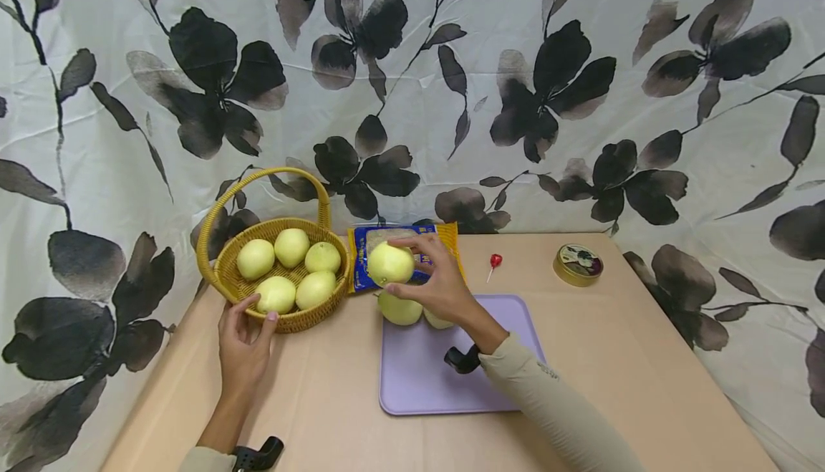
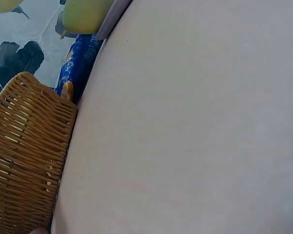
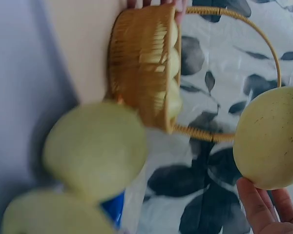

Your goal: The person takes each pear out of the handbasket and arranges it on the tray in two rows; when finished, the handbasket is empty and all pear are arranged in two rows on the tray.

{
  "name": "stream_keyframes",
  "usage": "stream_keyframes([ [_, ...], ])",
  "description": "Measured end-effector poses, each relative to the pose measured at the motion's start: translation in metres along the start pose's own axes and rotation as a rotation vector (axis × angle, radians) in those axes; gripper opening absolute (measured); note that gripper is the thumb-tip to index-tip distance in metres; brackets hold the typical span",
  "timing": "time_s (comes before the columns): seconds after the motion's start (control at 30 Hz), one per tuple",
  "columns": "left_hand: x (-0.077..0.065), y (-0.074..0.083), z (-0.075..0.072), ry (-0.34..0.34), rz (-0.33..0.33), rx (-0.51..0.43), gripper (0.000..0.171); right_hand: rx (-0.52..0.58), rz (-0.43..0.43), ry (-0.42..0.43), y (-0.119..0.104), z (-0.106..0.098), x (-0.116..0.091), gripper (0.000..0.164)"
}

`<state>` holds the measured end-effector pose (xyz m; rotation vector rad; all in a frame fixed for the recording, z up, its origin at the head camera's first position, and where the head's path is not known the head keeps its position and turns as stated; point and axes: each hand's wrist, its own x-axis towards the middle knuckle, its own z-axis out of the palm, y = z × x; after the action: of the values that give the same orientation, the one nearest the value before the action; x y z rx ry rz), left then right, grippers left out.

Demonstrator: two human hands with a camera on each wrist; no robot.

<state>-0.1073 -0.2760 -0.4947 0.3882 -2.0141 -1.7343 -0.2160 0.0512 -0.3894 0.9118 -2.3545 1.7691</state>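
My right hand (image 1: 438,278) pinches a pale yellow-green pear (image 1: 390,263) between thumb and fingers, above the back of a lilac tray (image 1: 451,379). The right wrist view shows this pear (image 3: 271,139) raised beside the basket handle. Two more pears, one of them a pear (image 1: 399,309) with a stem, rest at the tray's back edge, partly hidden by the hand. My left hand (image 1: 245,343) grips the front left rim of a woven basket (image 1: 329,307) with a tall handle. Several pears (image 1: 291,247) lie inside the basket. Only a fingertip of this hand shows in the left wrist view.
Behind the tray lies a blue and yellow packet (image 1: 361,243), partly covered by the held pear. A red lollipop (image 1: 495,261) and a round gold tin (image 1: 578,265) are at the back right of the table (image 1: 644,386). A flower-patterned cloth (image 1: 451,150) hangs behind.
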Motion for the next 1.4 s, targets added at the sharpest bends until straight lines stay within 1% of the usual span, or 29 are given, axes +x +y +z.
stream_keyframes([
  [0.13, 0.001, 0.000, 0.001, 0.006, 0.001, 0.004, 0.053, -0.034, 0.058, 0.029, 0.009, -0.022, -0.014, 0.065],
  [0.3, 0.002, -0.001, 0.001, 0.007, 0.001, 0.011, 0.053, -0.068, 0.107, 0.061, 0.021, -0.048, -0.031, 0.066],
  [0.4, 0.002, -0.002, 0.002, 0.006, -0.002, 0.007, 0.053, -0.106, 0.131, 0.073, 0.030, -0.064, -0.041, 0.067],
  [0.57, 0.002, -0.004, 0.001, -0.001, -0.012, 0.007, 0.054, -0.165, 0.164, 0.083, 0.044, -0.087, -0.057, 0.069],
  [0.73, 0.003, -0.005, 0.001, -0.009, -0.034, 0.014, 0.055, -0.194, 0.195, 0.063, 0.061, -0.105, -0.071, 0.070],
  [0.9, 0.004, -0.005, 0.000, 0.000, -0.034, 0.007, 0.054, -0.203, 0.227, -0.006, 0.082, -0.116, -0.080, 0.068],
  [1.0, 0.004, -0.005, 0.000, 0.006, -0.027, 0.006, 0.054, -0.213, 0.241, -0.057, 0.093, -0.118, -0.083, 0.067],
  [1.1, 0.004, -0.004, -0.001, 0.005, -0.022, 0.005, 0.054, -0.218, 0.247, -0.091, 0.102, -0.117, -0.085, 0.067],
  [1.23, 0.003, -0.004, -0.001, 0.006, -0.012, 0.008, 0.053, -0.229, 0.250, -0.116, 0.106, -0.118, -0.087, 0.068],
  [1.4, 0.004, -0.004, 0.000, 0.010, 0.006, 0.013, 0.053, -0.216, 0.258, -0.157, 0.101, -0.122, -0.088, 0.073],
])
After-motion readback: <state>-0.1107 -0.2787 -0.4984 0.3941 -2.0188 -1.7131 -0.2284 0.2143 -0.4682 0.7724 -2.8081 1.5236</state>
